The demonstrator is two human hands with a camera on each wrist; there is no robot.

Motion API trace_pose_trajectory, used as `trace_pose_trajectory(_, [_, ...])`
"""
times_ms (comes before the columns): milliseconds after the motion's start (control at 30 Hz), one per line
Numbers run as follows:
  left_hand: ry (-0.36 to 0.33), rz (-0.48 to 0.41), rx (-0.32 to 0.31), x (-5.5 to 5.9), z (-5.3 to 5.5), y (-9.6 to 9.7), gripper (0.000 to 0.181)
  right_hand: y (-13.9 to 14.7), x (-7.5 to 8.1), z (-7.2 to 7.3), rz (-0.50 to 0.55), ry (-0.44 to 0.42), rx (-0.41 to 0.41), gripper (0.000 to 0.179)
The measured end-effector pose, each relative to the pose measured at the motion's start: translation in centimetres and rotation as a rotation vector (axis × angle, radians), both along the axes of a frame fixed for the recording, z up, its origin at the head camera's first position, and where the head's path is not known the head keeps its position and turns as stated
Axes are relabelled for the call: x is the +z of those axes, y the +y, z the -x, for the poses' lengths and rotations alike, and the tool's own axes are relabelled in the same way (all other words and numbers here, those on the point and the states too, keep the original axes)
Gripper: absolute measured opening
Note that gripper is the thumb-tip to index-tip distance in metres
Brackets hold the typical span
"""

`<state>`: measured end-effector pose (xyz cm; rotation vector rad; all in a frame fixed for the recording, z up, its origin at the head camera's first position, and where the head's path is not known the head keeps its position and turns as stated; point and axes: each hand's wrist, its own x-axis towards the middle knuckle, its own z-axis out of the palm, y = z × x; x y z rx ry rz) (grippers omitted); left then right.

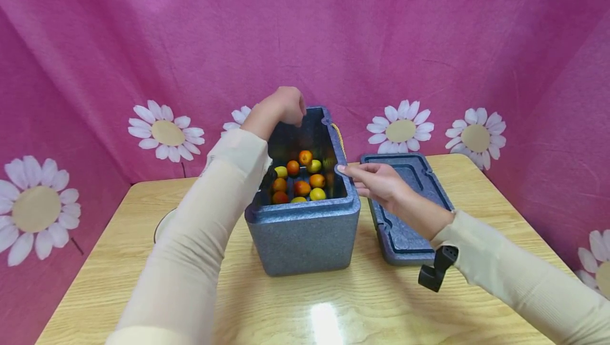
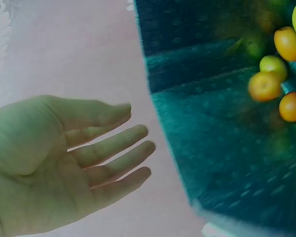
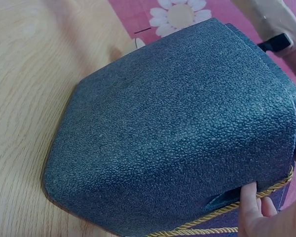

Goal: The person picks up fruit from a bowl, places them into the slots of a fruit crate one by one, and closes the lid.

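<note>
A grey foam box [image 1: 305,244] stands on the table, its top off. Several round orange and yellow fruits lie on its floor, among them an orange one [image 1: 305,157] toward the back, which looks blurred in the left wrist view. My left hand [image 1: 288,106] is raised over the box's far left rim. The left wrist view shows that hand [image 2: 74,163] with loosely bent fingers and nothing in them. With my right hand [image 1: 381,182] I grip the box's right wall, thumb on the rim; in the right wrist view a finger [image 3: 248,197] reaches into the side recess.
The grey lid [image 1: 414,202] lies on the wooden table [image 1: 381,308] to the right of the box. A yellow cord [image 1: 339,138] hangs at the box's right side. Left of the box, a round white rim [image 1: 163,224] is mostly hidden behind my left arm. A pink flowered cloth [image 1: 305,33] hangs behind.
</note>
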<state>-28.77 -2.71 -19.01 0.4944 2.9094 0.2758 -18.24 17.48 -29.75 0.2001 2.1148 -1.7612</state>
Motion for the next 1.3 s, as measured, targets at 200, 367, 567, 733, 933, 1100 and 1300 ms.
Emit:
trace_pose_trajectory(200, [-0.019,0.002,-0.022,1.7,-1.8,-1.6,0.033,0.0,0.2,0.1,-0.016,-0.011,-0.003,0.071])
trace_pose_trajectory(367, [0.018,-0.065,-0.025,1.6,-3.1,-4.2,0.033,0.1,0.3,0.1,-0.031,-0.01,-0.012,0.074])
trace_pose_trajectory(567, [0.085,-0.216,0.004,-0.3,-4.6,-8.0,0.029,0.1,0.5,0.1,-0.047,-0.01,-0.017,0.075])
trace_pose_trajectory(733, [0.176,-0.356,0.021,-3.3,-6.1,-11.1,0.026,0.2,0.6,0.0,-0.075,-0.004,-0.01,0.074])
trace_pose_trajectory(933, [0.197,-0.44,0.056,-7.0,-7.5,-14.9,0.027,0.1,0.8,0.1,-0.078,-0.003,-0.013,0.073])
trace_pose_trajectory(1100, [0.178,-0.421,0.126,-9.9,-8.7,-17.7,0.029,0.0,0.7,0.2,-0.071,0.006,-0.014,0.073])
trace_pose_trajectory(1300, [0.086,-0.389,0.18,-13.0,-9.9,-19.9,0.035,0.2,0.4,-0.1,-0.072,0.004,-0.019,0.073])
